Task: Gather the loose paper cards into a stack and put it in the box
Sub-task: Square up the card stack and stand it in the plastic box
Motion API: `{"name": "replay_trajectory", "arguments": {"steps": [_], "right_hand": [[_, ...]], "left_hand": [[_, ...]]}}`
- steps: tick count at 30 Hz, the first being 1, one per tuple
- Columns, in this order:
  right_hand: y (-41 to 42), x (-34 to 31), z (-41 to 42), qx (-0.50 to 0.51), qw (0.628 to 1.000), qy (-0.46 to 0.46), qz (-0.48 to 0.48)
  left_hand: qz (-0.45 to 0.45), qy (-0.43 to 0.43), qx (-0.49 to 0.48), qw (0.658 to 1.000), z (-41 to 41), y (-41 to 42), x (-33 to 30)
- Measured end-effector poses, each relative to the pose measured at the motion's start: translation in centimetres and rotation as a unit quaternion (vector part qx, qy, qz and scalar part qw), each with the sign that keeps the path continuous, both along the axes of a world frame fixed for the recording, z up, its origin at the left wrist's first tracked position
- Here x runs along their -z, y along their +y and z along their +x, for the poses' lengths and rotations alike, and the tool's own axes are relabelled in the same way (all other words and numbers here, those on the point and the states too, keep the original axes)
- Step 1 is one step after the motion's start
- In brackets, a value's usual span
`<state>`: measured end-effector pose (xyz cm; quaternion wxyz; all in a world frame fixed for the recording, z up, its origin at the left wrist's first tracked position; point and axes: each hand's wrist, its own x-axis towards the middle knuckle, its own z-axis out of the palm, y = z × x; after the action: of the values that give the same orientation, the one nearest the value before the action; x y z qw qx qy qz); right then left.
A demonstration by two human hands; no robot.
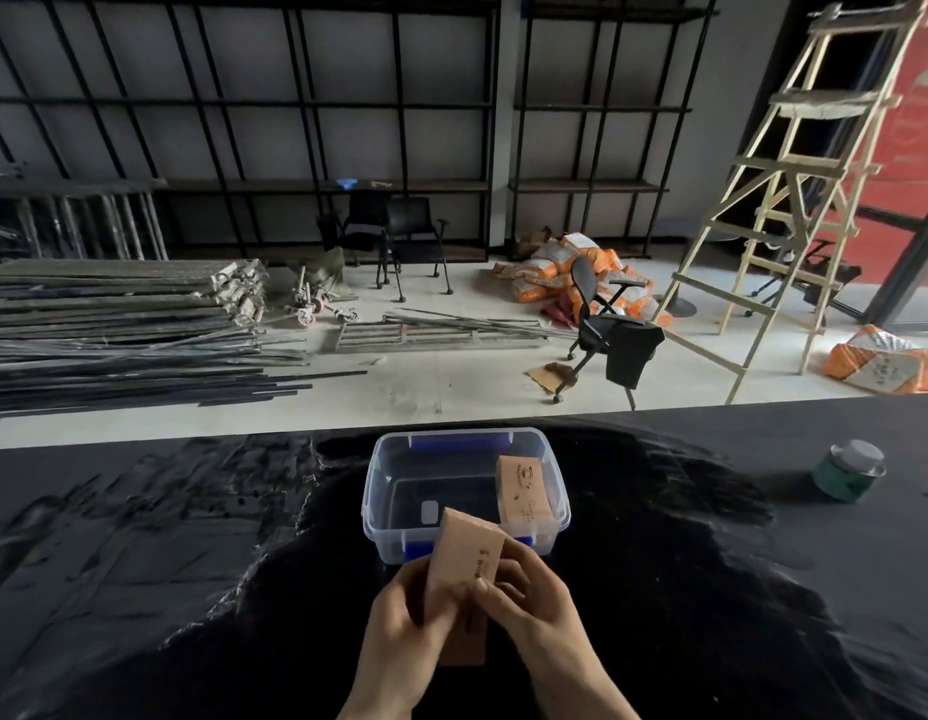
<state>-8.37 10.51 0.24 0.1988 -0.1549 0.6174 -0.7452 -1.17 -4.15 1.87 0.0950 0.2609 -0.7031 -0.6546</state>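
Head view, lower centre: both the left hand [399,615] and right hand [529,605] clasp the card stack [464,561], its top edge over the box [379,491] rim.

All we can see of ourselves is two bare hands, the left hand [399,610] and the right hand [529,600], plus bare forearms. No sleeves, gloves, rings or watch showing, nails short.

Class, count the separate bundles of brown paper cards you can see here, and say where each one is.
2. One stack is held by both the left hand and right hand, just before the clear box. The other stack leans inside it, at its right side. Cards beneath the hands may be hidden.
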Motion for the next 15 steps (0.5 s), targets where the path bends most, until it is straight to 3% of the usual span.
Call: {"name": "replay_trajectory", "arguments": {"steps": [7,11,13,15], "right_hand": [[-0.3,-1.4,0.0,0.017,0.998,0.035,0.046],[-1.2,-2.0,-0.2,0.035,0.991,0.065,0.114],[-1.7,-2.3,-0.1,0.076,0.970,0.145,0.182],[-1.8,-2.5,-0.2,0.123,0.901,0.299,0.288]], "left_hand": [[0.137,-0.007,-0.010,0.990,0.0,-0.2,-1.1],[0.127,0.012,-0.019,0.992,0.1,-0.6,-1.7],[0.119,0.022,-0.035,0.992,0.0,-0.9,-2.2],[0.115,0.034,-0.082,0.989,-0.1,-1.4,-2.6]]}}
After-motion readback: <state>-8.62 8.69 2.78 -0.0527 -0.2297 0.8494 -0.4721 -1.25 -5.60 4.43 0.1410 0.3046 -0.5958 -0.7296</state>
